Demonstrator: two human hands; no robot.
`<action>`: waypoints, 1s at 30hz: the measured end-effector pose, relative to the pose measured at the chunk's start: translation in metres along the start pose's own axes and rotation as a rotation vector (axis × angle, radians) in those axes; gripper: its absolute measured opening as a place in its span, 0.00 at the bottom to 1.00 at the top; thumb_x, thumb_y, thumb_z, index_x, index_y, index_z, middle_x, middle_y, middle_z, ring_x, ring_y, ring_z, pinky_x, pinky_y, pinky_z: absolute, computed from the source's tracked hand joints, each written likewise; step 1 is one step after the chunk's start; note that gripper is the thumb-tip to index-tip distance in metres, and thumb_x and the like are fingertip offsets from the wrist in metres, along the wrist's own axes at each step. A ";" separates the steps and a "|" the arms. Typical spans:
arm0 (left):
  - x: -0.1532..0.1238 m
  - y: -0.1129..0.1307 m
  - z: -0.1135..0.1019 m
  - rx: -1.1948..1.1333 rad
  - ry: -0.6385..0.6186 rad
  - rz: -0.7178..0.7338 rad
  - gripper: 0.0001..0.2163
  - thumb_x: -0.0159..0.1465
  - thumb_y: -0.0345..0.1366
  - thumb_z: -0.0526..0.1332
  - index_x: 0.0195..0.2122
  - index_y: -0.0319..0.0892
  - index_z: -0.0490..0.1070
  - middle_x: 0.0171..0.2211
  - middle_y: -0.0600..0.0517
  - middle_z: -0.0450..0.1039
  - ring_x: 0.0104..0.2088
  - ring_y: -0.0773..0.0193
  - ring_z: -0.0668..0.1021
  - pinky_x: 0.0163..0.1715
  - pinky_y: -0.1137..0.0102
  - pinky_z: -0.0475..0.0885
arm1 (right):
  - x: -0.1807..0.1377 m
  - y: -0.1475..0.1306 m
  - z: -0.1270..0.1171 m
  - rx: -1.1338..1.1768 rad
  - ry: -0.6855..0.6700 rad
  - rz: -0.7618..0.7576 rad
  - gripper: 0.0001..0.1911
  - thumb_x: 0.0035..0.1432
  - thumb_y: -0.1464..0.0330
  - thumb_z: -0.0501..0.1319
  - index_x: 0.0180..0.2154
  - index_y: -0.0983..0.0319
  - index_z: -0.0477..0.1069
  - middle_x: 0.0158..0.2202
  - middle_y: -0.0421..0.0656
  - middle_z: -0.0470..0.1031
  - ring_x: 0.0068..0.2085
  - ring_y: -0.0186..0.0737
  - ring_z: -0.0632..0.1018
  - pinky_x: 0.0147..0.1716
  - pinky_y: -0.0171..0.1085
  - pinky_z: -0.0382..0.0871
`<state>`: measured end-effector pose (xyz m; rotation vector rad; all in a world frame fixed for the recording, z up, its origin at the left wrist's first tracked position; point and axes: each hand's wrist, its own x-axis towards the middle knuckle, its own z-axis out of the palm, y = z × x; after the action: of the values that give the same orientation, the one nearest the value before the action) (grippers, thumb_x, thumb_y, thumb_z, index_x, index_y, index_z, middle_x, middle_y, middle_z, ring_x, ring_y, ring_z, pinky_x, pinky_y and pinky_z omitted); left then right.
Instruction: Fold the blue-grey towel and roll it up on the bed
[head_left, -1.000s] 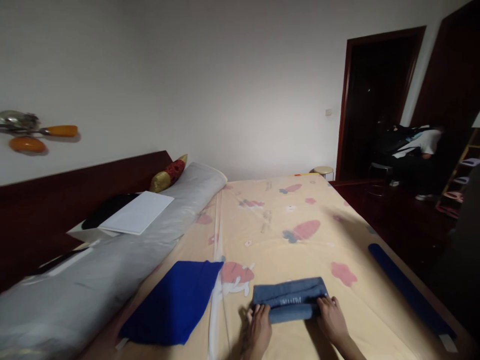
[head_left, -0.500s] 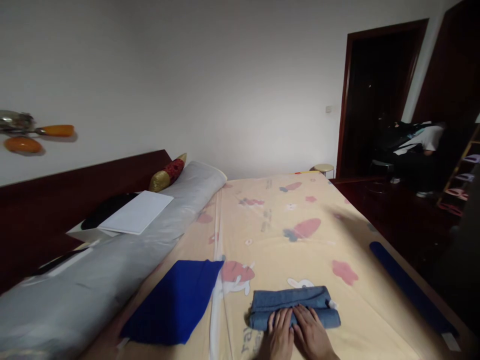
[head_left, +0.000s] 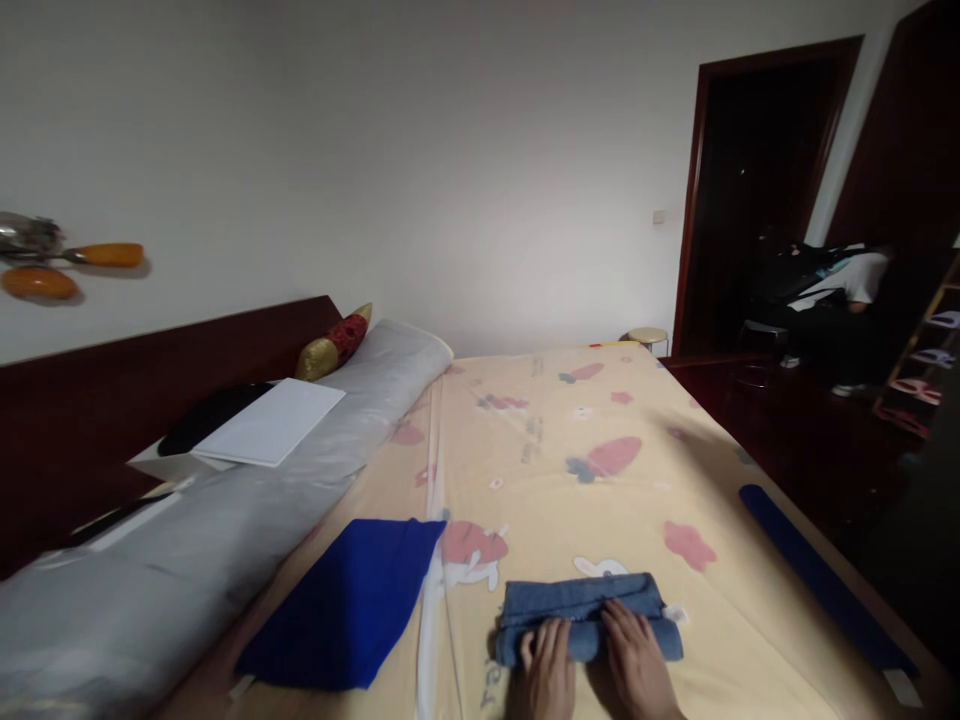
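Note:
A blue denim cloth (head_left: 577, 596), folded flat at the back and rolled up along its near edge, lies on the bed close to me. A small white tag sticks out at its right end. My left hand (head_left: 551, 665) has its fingers curled over the left part of the roll. Over the right part, the fingers of my right hand (head_left: 636, 650) bend across the roll onto the flat denim behind it. Both palms face down, with a gap between the hands. To the left is a flat dark-blue cloth (head_left: 349, 605).
A long blue strip (head_left: 821, 575) lies along the bed's right edge. Grey rolled bedding (head_left: 262, 510) with a white flat board (head_left: 274, 422) on it runs along the headboard (head_left: 150, 375). A person (head_left: 832, 290) sits bent over near the dark door; a stool (head_left: 647, 336) stands beyond the bed.
My hands have moved apart: the left slid left, the right slid slightly right and forward. My left fingers are more curled. The tag shows more fully. The denim stays nearly in place.

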<state>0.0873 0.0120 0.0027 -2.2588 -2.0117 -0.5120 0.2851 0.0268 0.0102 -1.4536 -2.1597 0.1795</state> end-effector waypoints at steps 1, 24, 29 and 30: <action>0.002 0.008 0.005 -0.023 -0.008 0.048 0.22 0.64 0.32 0.49 0.57 0.53 0.67 0.56 0.54 0.74 0.56 0.60 0.74 0.58 0.58 0.66 | 0.005 -0.009 0.001 0.028 -0.052 -0.047 0.23 0.65 0.61 0.48 0.60 0.54 0.63 0.62 0.42 0.67 0.62 0.45 0.68 0.60 0.47 0.63; 0.078 -0.032 -0.052 0.181 -0.030 -0.412 0.20 0.64 0.27 0.48 0.54 0.41 0.68 0.55 0.43 0.72 0.56 0.53 0.71 0.54 0.55 0.61 | 0.048 0.050 -0.029 -0.185 0.106 0.509 0.18 0.64 0.64 0.44 0.44 0.60 0.70 0.41 0.51 0.76 0.44 0.51 0.76 0.40 0.47 0.66; 0.077 -0.048 -0.056 0.190 -0.046 -0.434 0.17 0.62 0.26 0.50 0.47 0.44 0.73 0.49 0.46 0.75 0.54 0.53 0.71 0.52 0.56 0.61 | 0.052 0.064 -0.020 -0.176 0.094 0.506 0.15 0.62 0.67 0.48 0.40 0.59 0.72 0.36 0.48 0.78 0.40 0.47 0.78 0.35 0.42 0.66; 0.077 -0.049 -0.057 0.188 -0.046 -0.435 0.16 0.62 0.26 0.51 0.45 0.45 0.74 0.49 0.47 0.75 0.54 0.54 0.71 0.52 0.57 0.62 | 0.052 0.066 -0.020 -0.169 0.096 0.493 0.14 0.61 0.67 0.48 0.39 0.59 0.72 0.36 0.47 0.78 0.39 0.45 0.79 0.35 0.40 0.66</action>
<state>0.0350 0.0763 0.0707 -1.7450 -2.4672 -0.2807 0.3346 0.0971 0.0196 -2.0310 -1.7400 0.0989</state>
